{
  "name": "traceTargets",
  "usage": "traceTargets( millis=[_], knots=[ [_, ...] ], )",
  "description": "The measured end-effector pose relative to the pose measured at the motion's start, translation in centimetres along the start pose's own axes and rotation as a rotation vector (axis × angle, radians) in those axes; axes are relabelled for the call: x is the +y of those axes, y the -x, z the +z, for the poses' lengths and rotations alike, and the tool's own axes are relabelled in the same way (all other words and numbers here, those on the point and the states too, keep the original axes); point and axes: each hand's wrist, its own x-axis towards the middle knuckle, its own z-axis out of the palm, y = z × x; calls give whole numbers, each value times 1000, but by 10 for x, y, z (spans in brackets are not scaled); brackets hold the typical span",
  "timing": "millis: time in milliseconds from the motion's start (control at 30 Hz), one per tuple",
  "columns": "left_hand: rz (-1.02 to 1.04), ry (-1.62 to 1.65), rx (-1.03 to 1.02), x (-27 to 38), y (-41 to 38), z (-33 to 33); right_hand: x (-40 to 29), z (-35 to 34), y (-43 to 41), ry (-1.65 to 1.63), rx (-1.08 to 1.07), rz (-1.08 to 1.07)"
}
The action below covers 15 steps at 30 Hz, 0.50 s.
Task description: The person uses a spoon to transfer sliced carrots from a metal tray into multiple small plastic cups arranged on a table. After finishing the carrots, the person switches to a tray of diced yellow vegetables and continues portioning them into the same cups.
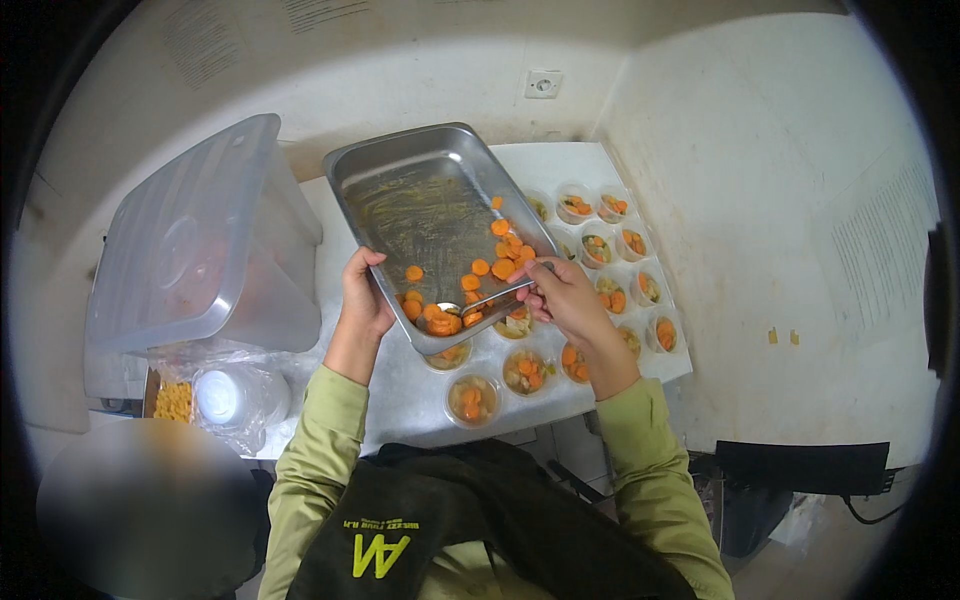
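Observation:
My left hand point(365, 294) grips the left rim of a stainless steel food pan point(409, 217), which is tilted over the table. Sliced carrots point(504, 268) lie along its right side and in its near left corner. My right hand point(559, 296) holds a metal spoon point(487, 300) at the right rim, its bowl among carrot slices in the near corner. Below and to the right of the pan stand several clear plastic cups of vegetables topped with carrot, such as a near cup point(472, 401) and a cup at the right point(665, 335). The pan hides some cups.
A large translucent plastic bin point(274, 277) stands on the left of the white table point(405, 409). In front of it are wrapped white containers point(240, 397) and a box of yellow pieces point(173, 401). Walls with a power socket point(543, 85) border the back and right.

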Motion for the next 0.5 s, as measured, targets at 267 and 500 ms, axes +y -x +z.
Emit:
traceTargets(
  millis=[267,500],
  knots=[
    [52,54,13,12,9,-24,-1,-13,-12,-107,165,-116],
    [68,74,75,7,6,-49,-11,-43,-5,-154,338,-237]
  ],
)
